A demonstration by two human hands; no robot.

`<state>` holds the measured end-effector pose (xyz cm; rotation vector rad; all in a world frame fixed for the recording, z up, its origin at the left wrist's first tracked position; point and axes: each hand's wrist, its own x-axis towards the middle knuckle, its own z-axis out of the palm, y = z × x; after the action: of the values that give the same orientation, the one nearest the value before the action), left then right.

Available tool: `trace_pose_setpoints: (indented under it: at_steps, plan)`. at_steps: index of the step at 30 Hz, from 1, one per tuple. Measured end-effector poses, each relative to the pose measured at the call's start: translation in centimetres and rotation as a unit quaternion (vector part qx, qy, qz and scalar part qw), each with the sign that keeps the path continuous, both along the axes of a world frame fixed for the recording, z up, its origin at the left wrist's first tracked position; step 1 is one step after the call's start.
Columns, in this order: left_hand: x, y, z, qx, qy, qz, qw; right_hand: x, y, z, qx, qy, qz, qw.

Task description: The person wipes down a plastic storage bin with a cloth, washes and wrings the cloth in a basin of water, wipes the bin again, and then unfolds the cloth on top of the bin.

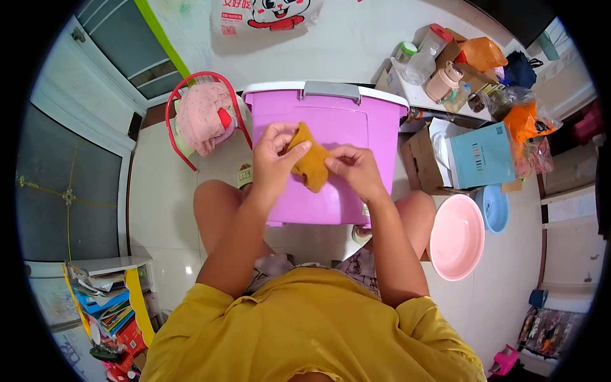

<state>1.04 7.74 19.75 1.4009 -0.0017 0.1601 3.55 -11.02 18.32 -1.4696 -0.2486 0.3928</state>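
Observation:
A small mustard-yellow cloth (pixel 310 167), folded and sock-like in shape, is held up between my two hands. My left hand (pixel 278 156) pinches its upper left part, with the thumb lying across the front. On the other side, my right hand (pixel 358 168) grips the right edge between thumb and fingers. Below the hands is a large purple storage box (pixel 372 137) with a white lid rim and a grey latch (pixel 331 91); it stands between my knees. Whether the cloth touches the box is unclear from above.
A red-framed chair (pixel 169 121) with pink fabric (pixel 202 121) stands left of the box. To the right are a cardboard box (pixel 420 159), a light-blue box (pixel 484 155), a pink basin (pixel 457 237) and a blue basin (pixel 495 210). A crowded shelf (pixel 108 305) is at lower left.

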Motion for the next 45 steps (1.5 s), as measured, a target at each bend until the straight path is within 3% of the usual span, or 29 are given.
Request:
trace_pose_setpoints:
  at_steps: [4, 6, 9, 11, 14, 17, 22, 26, 28, 31, 33, 36, 41, 44, 45]
  plan:
    - [0.3, 1.3, 1.0, 0.059, 0.013, -0.069, 0.996, 1.3, -0.4, 0.4, 0.069, -0.002, -0.045, 0.997]
    - [0.6, 1.9, 1.5, 0.095, 0.085, -0.191, 0.973, 2.1, -0.2, 0.8, 0.112, 0.018, -0.046, 0.992]
    - [1.8, 2.5, 2.9, 0.118, 0.069, -0.210, 0.968, 3.0, 0.1, 1.5, 0.106, 0.061, -0.037, 0.992]
    - [1.8, 2.5, 4.0, 0.093, 0.061, -0.191, 0.975, 3.2, 0.1, 2.8, 0.094, 0.146, 0.013, 0.985]
    - [1.9, 2.1, 4.2, 0.085, 0.040, -0.172, 0.981, 2.4, -0.7, 3.7, 0.027, 0.144, 0.063, 0.987]
    - [1.7, 1.5, 3.5, 0.087, 0.017, -0.174, 0.981, 1.5, -0.8, 2.6, 0.094, 0.113, 0.089, 0.985]
    - [1.2, 1.1, 2.4, 0.054, -0.027, -0.152, 0.987, 1.7, -1.2, -0.4, 0.007, 0.134, 0.069, 0.988]
    - [0.5, 1.2, 2.7, 0.030, 0.038, -0.125, 0.991, 2.2, -2.2, 0.4, -0.025, 0.128, 0.066, 0.989]
    - [0.5, 1.2, 3.1, 0.031, 0.034, -0.110, 0.993, 2.1, -2.1, 1.6, 0.027, 0.134, -0.007, 0.991]
    - [0.0, 1.4, 3.4, 0.065, 0.047, -0.105, 0.991, 1.3, -1.9, 1.1, 0.069, 0.135, -0.020, 0.988]
    - [-0.1, 1.9, 3.1, 0.102, 0.041, -0.118, 0.987, 0.5, -2.0, 2.0, 0.085, 0.128, -0.003, 0.988]
    - [-0.6, 1.4, 3.8, 0.056, 0.068, -0.082, 0.993, 0.5, -1.6, 2.4, 0.099, 0.095, 0.021, 0.990]
    - [-0.4, 1.4, 4.3, 0.074, 0.076, -0.071, 0.992, 1.5, -1.4, 1.6, 0.072, 0.040, 0.048, 0.995]
    - [0.1, 1.7, 4.3, 0.078, 0.021, -0.097, 0.992, 1.3, -1.5, 1.5, 0.123, 0.078, 0.027, 0.989]
    - [0.5, 1.6, 4.2, 0.070, -0.018, -0.113, 0.991, 1.1, -1.4, 1.9, 0.138, 0.151, -0.008, 0.979]
